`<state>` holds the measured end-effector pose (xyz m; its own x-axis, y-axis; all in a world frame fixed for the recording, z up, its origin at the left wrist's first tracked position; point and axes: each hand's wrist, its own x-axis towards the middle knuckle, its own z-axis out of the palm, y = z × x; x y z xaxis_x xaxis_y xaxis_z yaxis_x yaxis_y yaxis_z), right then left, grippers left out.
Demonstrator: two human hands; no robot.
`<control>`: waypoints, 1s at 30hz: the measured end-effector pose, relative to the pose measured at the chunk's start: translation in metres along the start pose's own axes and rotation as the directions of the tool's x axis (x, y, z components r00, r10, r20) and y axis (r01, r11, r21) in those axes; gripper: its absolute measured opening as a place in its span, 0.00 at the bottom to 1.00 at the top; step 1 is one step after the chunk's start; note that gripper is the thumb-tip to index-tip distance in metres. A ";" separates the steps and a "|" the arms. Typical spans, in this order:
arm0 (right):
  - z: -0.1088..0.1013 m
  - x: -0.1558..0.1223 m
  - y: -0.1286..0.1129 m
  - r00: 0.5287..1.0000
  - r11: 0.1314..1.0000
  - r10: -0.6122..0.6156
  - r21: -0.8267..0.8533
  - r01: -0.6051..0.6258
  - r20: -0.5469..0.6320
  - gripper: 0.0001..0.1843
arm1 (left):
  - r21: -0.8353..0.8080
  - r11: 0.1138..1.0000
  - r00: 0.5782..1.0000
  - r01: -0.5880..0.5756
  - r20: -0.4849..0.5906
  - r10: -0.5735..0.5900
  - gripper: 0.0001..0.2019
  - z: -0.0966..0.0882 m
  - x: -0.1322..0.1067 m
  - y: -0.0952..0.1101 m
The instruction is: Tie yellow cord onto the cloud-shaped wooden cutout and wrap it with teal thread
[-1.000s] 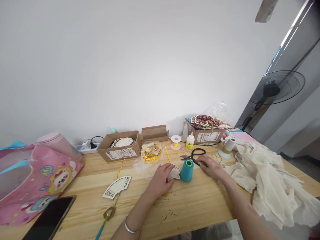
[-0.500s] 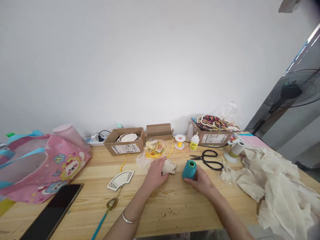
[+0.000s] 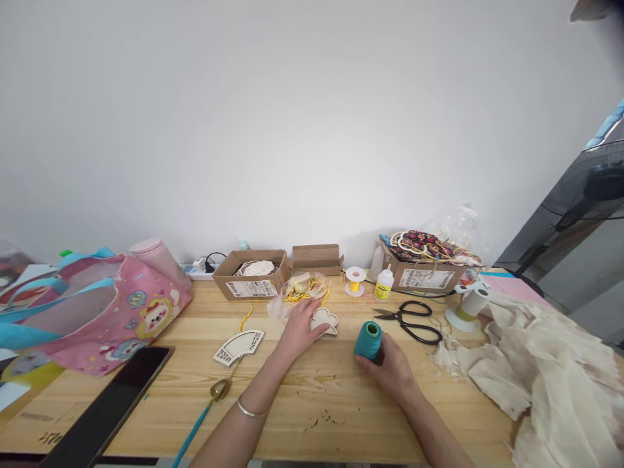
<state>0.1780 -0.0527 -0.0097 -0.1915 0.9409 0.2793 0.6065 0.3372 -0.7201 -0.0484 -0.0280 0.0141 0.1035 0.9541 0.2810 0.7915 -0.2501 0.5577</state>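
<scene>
My left hand (image 3: 299, 325) rests at the left edge of a pale cloud-shaped wooden piece (image 3: 325, 320) on the table, its thumb against the front edge and the other fingers partly hidden behind. In my right hand (image 3: 390, 369) is a teal thread spool (image 3: 368, 340), upright but slightly tilted, gripped from its right side. Just beyond the spool lie black-handled scissors (image 3: 414, 322) with their blades toward the left. To the left of my left hand a fan-shaped wooden piece (image 3: 240, 346) has yellow cord and a gold bead with a teal tassel attached.
At the back stand a cardboard box (image 3: 251, 288) of wooden pieces, a plastic bag of yellow cord (image 3: 302, 289), a yellow thread spool (image 3: 355, 281), a glue bottle (image 3: 384, 286) and a fuller box (image 3: 424, 278). Cream cloth (image 3: 550, 364) covers the right; a phone (image 3: 110, 403) and pink bag (image 3: 141, 312) occupy the left.
The view has shifted a little, so most things sit slightly farther right. My left hand and the cloud-shaped piece have moved slightly left together; the teal spool has come slightly nearer to me.
</scene>
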 end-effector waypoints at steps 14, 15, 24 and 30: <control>-0.006 -0.028 -0.042 0.987 0.965 -0.160 0.214 0.152 0.019 0.20 | -0.651 0.741 0.985 0.162 0.156 -0.078 0.28 -0.018 -0.068 0.082; -0.006 -0.029 -0.045 0.982 0.958 -0.185 0.227 0.173 0.035 0.20 | -0.613 0.775 0.984 0.153 0.165 -0.064 0.28 -0.019 -0.069 0.083; 0.009 -0.032 -0.030 0.991 0.950 -0.102 0.305 0.070 0.090 0.26 | -0.418 0.899 0.989 0.132 0.123 -0.088 0.27 0.005 -0.071 0.083; 0.016 -0.029 -0.019 0.997 0.972 -0.040 0.233 0.023 0.070 0.25 | -0.362 0.932 0.998 -0.002 0.052 0.022 0.26 0.014 -0.064 0.078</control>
<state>0.1594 -0.0857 -0.0141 -0.2693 0.9265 0.2628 0.4058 0.3566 -0.8415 0.0148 -0.1067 0.0287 0.1526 0.9555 0.2524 0.5192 -0.2948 0.8022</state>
